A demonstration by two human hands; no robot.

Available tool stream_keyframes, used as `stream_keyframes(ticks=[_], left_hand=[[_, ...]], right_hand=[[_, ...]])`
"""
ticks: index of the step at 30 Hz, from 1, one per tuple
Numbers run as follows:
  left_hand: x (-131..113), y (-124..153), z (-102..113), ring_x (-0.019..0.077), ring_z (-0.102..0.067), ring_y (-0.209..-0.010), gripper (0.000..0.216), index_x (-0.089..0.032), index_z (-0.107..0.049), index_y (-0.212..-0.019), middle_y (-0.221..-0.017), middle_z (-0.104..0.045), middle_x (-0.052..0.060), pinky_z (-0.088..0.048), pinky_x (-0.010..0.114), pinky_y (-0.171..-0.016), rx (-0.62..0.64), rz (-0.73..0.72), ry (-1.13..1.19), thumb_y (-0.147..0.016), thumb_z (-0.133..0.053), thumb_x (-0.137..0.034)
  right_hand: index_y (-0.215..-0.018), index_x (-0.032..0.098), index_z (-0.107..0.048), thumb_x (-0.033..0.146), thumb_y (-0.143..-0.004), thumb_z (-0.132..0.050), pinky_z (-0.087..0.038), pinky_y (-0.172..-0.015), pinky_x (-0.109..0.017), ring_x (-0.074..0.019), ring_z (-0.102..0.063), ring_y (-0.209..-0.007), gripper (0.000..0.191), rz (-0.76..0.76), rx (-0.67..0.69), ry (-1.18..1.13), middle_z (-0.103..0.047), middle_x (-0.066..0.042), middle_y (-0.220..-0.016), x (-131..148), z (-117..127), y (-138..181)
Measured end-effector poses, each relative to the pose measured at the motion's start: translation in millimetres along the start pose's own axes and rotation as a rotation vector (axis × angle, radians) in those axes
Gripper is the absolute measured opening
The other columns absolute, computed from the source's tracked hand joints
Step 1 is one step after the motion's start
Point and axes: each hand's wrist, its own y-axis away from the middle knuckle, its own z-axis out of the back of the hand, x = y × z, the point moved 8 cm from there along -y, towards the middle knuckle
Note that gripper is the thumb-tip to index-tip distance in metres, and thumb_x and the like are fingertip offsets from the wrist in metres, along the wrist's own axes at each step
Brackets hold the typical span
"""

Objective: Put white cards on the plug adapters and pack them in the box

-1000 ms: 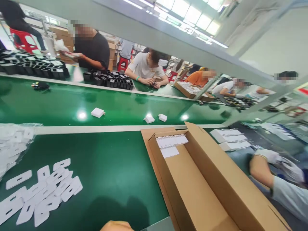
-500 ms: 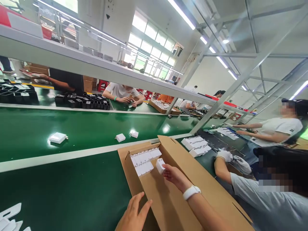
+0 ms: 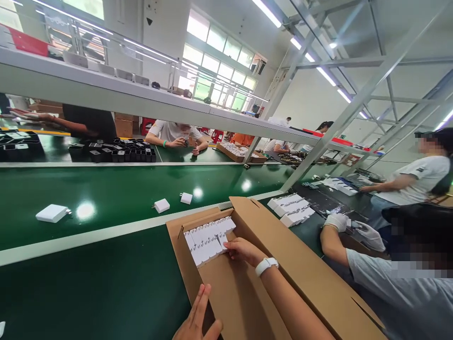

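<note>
An open cardboard box (image 3: 244, 293) lies in front of me, with white plug chargers (image 3: 203, 235) packed in two rows at its far end. My right hand (image 3: 244, 251), a white band on its wrist, reaches inside and pinches one white charger (image 3: 222, 240) at the right end of the nearer row. The held charger is tilted slightly against its neighbour, and the fingers partly cover it. At the box's left wall is my left hand (image 3: 197, 316), fingers stretched out and holding nothing.
Beyond the box runs a green conveyor belt (image 3: 116, 189) carrying a large-looking charger (image 3: 53, 213) and two more. White stacked pieces (image 3: 292, 208) stand right of the box. A co-worker's gloved hands (image 3: 338, 222) work close by on the right. Black housings (image 3: 116, 151) fill the far bench.
My right hand has brought the charger left and down against the nearer row. My left hand has moved slightly lower. The chargers on the belt appear farther left.
</note>
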Motion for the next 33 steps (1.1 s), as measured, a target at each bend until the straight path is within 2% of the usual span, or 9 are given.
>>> stream_keyframes(ticks=[8,12,14,17,21,24,27,30,33], left_hand=[[2,2,4,0.0280,-0.051,-0.127,0.059,-0.036,-0.036,-0.139,-0.152,-0.035,0.009,-0.058,0.031,-0.086,-0.019,-0.017,-0.032,-0.086,-0.059,-0.023],[-10,-5,15,0.0280,-0.049,-0.129,0.036,-0.028,-0.055,-0.116,-0.149,-0.040,0.012,-0.055,0.032,-0.090,-0.009,-0.021,-0.091,-0.084,-0.056,-0.011],[-17,-8,18,0.0309,-0.044,-0.133,0.028,-0.023,-0.057,-0.102,-0.148,-0.040,0.015,-0.054,0.033,-0.092,0.015,-0.025,-0.115,-0.080,-0.059,-0.008],[-22,-9,19,0.0348,-0.040,-0.134,0.040,-0.022,-0.055,-0.100,-0.150,-0.036,0.016,-0.053,0.034,-0.094,0.079,-0.024,-0.118,-0.067,-0.064,0.000],[-20,-9,20,0.0358,-0.038,-0.135,0.054,-0.023,-0.053,-0.103,-0.152,-0.033,0.015,-0.051,0.038,-0.096,0.116,-0.016,-0.073,-0.059,-0.057,0.008],[-21,-9,23,0.0351,-0.040,-0.134,0.050,-0.023,-0.054,-0.104,-0.149,-0.038,0.016,-0.051,0.039,-0.096,0.064,-0.042,-0.060,-0.064,-0.056,0.008],[-21,-9,27,0.0306,-0.047,-0.130,0.040,-0.026,-0.056,-0.106,-0.140,-0.048,0.014,-0.053,0.037,-0.095,-0.027,-0.091,-0.085,-0.078,-0.055,0.002],[-18,-7,28,0.0260,-0.051,-0.127,0.031,-0.029,-0.058,-0.109,-0.135,-0.054,0.011,-0.053,0.033,-0.094,-0.077,-0.120,-0.070,-0.087,-0.056,-0.008],[-12,-3,28,0.0266,-0.050,-0.128,0.021,-0.029,-0.060,-0.108,-0.135,-0.055,0.011,-0.052,0.035,-0.096,-0.099,-0.159,-0.036,-0.088,-0.060,-0.023]], right_hand=[[-0.071,0.012,-0.058,0.026,-0.089,-0.058,-0.048,-0.056,-0.022,-0.0067,-0.054,-0.056,0.023,-0.053,0.087,0.228,-0.056,0.005,-0.064,-4,3,20],[-0.091,0.013,-0.061,0.026,-0.089,-0.059,-0.050,-0.059,-0.024,-0.0084,-0.057,-0.062,0.014,-0.021,0.059,0.366,-0.061,0.002,-0.076,7,3,32],[-0.101,0.014,-0.060,0.025,-0.089,-0.059,-0.051,-0.061,-0.026,-0.0098,-0.058,-0.066,0.017,0.023,0.041,0.432,-0.061,0.001,-0.081,16,-1,35],[-0.104,0.014,-0.059,0.026,-0.089,-0.057,-0.052,-0.067,-0.029,-0.0110,-0.059,-0.068,0.019,0.068,0.029,0.550,-0.061,0.001,-0.082,24,-8,37],[-0.100,0.014,-0.059,0.033,-0.092,-0.053,-0.052,-0.072,-0.032,-0.0117,-0.060,-0.069,0.021,0.075,0.027,0.687,-0.063,0.000,-0.081,26,-16,37],[-0.092,0.014,-0.060,0.036,-0.093,-0.051,-0.051,-0.075,-0.033,-0.0128,-0.061,-0.075,0.024,0.066,0.007,0.768,-0.064,-0.001,-0.085,26,-17,35],[-0.096,0.014,-0.060,0.035,-0.090,-0.055,-0.050,-0.078,-0.035,-0.0140,-0.060,-0.078,0.022,0.035,-0.069,0.863,-0.063,-0.002,-0.089,26,-13,33],[-0.098,0.014,-0.058,0.032,-0.086,-0.060,-0.049,-0.078,-0.036,-0.0149,-0.059,-0.078,0.021,-0.009,-0.148,0.945,-0.062,-0.003,-0.089,25,-11,31],[-0.098,0.012,-0.057,0.030,-0.085,-0.059,-0.047,-0.075,-0.035,-0.0168,-0.060,-0.077,0.022,-0.034,-0.205,0.984,-0.063,-0.006,-0.088,19,-12,35]])
